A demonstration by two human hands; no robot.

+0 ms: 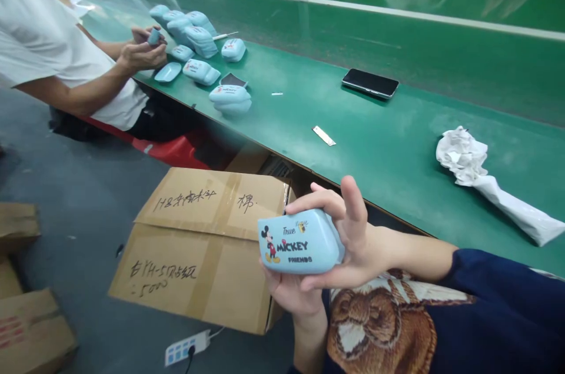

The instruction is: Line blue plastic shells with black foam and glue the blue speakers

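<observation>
A glossy light-blue plastic shell (293, 243), printed with a cartoon mouse and "True Mickey Friends", is held up in front of me, its printed face toward the camera. My right hand (348, 238) comes from the right and grips it, the index finger along the top edge and the thumb below; another finger sticks up. From underneath, my left hand (295, 294) holds the lower side, with most of its fingers hidden behind the shell. Both hands are in the air beside the near edge of the green bench (282, 126).
Several similar blue shells (198, 38) lie stacked and scattered by a co-worker (83, 56) at the left. A phone (371, 83), a small flat strip (323, 135) and crumpled white plastic (463, 156) rest on the bench. A taped carton (198, 244) and power strip (188, 348) sit below.
</observation>
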